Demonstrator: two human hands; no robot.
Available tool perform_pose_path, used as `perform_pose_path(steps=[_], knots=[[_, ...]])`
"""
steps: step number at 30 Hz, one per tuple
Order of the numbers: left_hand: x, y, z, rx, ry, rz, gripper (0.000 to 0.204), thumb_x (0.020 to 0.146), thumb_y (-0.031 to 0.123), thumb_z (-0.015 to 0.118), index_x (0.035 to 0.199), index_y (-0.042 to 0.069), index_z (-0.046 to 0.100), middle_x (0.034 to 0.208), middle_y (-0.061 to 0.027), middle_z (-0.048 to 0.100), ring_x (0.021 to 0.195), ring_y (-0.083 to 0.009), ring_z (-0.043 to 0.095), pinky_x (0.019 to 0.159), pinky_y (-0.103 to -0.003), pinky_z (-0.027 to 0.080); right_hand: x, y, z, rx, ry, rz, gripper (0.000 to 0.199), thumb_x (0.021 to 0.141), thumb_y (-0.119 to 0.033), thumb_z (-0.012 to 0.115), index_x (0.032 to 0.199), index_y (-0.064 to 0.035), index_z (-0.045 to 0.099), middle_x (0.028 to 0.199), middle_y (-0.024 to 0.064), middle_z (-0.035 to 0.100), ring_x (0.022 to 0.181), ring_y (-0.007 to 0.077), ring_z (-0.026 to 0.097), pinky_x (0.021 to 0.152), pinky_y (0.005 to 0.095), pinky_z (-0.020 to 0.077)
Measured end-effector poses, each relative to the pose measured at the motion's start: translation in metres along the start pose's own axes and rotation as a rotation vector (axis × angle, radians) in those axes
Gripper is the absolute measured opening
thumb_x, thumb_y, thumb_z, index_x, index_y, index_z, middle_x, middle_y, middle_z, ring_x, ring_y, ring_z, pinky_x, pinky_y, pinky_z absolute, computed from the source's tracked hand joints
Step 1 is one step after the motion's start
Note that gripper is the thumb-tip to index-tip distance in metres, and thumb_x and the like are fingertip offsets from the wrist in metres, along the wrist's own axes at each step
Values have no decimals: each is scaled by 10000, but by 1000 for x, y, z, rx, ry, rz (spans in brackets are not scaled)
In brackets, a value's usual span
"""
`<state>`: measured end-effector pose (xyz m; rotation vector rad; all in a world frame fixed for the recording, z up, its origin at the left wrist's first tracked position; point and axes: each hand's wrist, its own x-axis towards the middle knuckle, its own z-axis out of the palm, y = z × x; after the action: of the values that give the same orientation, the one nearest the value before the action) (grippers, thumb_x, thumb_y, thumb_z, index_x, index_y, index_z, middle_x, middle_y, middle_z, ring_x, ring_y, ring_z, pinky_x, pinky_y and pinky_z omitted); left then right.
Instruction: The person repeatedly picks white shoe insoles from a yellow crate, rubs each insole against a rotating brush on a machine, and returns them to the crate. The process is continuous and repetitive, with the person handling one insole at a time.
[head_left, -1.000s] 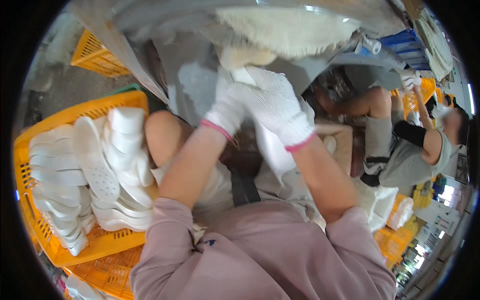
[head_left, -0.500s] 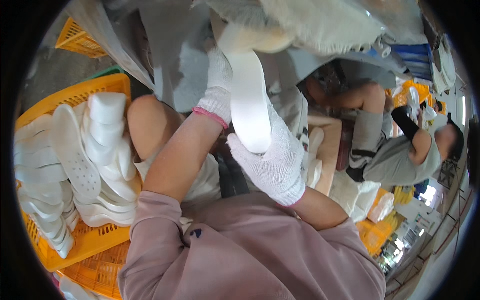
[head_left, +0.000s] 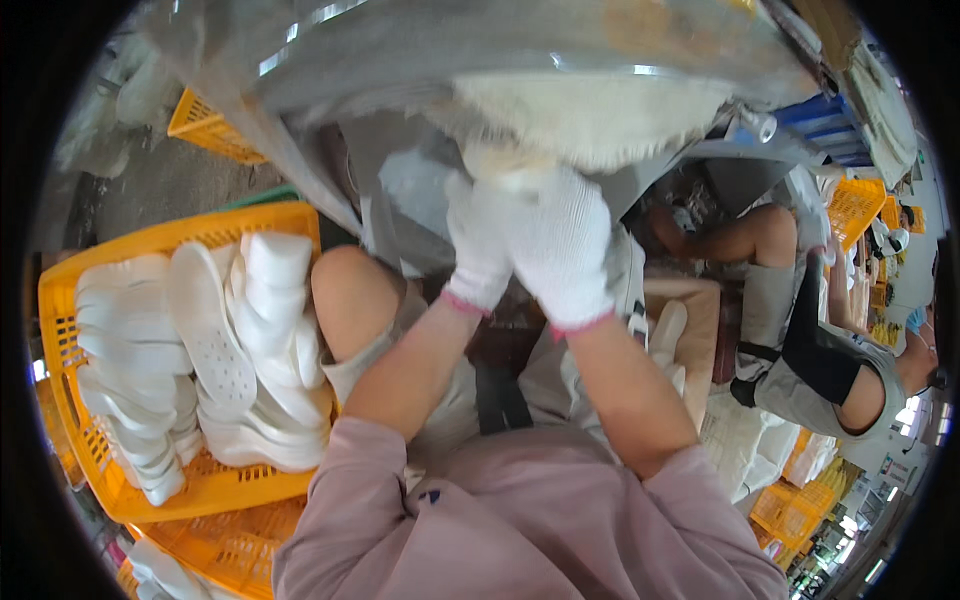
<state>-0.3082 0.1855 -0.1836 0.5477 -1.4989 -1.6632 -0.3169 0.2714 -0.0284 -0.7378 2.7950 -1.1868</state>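
My left hand (head_left: 478, 250) and my right hand (head_left: 565, 240), both in white knitted gloves with pink cuffs, are closed side by side just under a fuzzy cream buffing wheel (head_left: 610, 115). Between them they grip a white shoe sole, now almost wholly behind the gloves. A pale edge at the fingertips touches or nearly touches the wheel; which of the two I cannot tell. To my left an orange crate (head_left: 180, 238) is piled with white shoe soles (head_left: 215, 330), one of them dotted with holes.
A grey machine hood (head_left: 400, 60) arches over the wheel. Beside my right leg a tan box (head_left: 690, 310) holds more white pieces. At the right a co-worker (head_left: 840, 370) sits with one leg stretched inward. Another orange crate (head_left: 210, 125) stands at the far left.
My right hand has moved up and forward, next to my left, bringing the sole to the wheel and out of sight. The view has shifted, and the co-worker's arms have moved.
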Motion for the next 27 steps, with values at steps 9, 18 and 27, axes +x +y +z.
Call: perform_pose_path(steps=[9, 18, 27], knots=[[38, 0, 1, -915, -277, -899, 488, 1104, 476, 410, 1271, 85, 648, 1139, -143, 714, 1028, -297, 689, 928, -416, 578, -37, -5, -36, -464, -411, -362, 218, 856, -211, 743, 999, -55, 692, 919, 180, 705, 865, 401, 709, 746, 492, 580], [28, 33, 7, -339, -75, -850, 390, 1119, 352, 507, 1300, 46, 667, 1079, -55, 744, 1003, -214, 699, 869, -382, 579, -64, 15, -54, 53, -320, 50, 457, 860, -270, 819, 1191, 20, 696, 997, 220, 745, 945, 360, 742, 838, 436, 578], [-9, 43, 15, -829, -10, -924, 540, 1154, 456, 377, 1403, 29, 593, 1367, -141, 680, 1201, -275, 676, 1076, -413, 539, -118, 73, -81, 1109, -159, 946, 644, 932, -134, 652, 1525, 49, 484, 1363, 186, 681, 1213, 305, 704, 1030, 431, 598]])
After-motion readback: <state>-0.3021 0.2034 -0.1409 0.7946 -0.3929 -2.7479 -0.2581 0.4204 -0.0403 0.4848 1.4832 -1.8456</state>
